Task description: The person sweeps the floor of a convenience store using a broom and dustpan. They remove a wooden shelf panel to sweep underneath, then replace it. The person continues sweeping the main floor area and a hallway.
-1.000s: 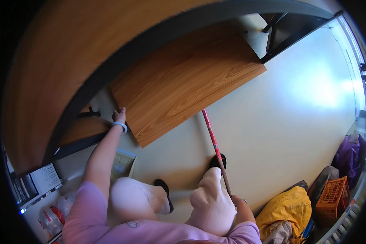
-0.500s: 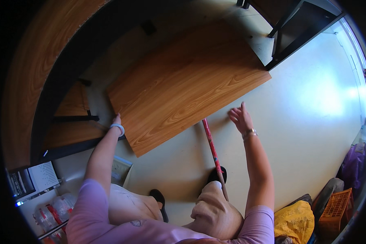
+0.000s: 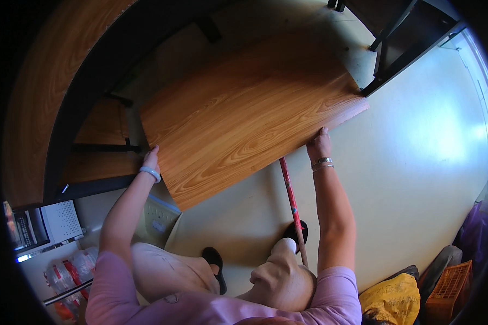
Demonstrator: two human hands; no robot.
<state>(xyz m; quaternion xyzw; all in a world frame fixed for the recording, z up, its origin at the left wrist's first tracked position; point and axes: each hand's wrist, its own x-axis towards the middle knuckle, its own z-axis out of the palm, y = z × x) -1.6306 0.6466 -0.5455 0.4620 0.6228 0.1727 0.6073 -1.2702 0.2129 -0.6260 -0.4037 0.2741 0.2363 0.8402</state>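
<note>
Pale floor [image 3: 417,162]: one wooden board [image 3: 244,114], left hand [image 3: 151,160] and right hand [image 3: 320,146] each clamped on it.

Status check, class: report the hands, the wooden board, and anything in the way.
Left hand and right hand grip wooden board edges. Red stick on floor beneath.

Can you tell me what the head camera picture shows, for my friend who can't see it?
A person crouches on a pale floor and grips a big wooden board with both hands: the left hand on its left edge, the right hand on its near edge. A red stick lies on the floor by their dark shoes.
</note>
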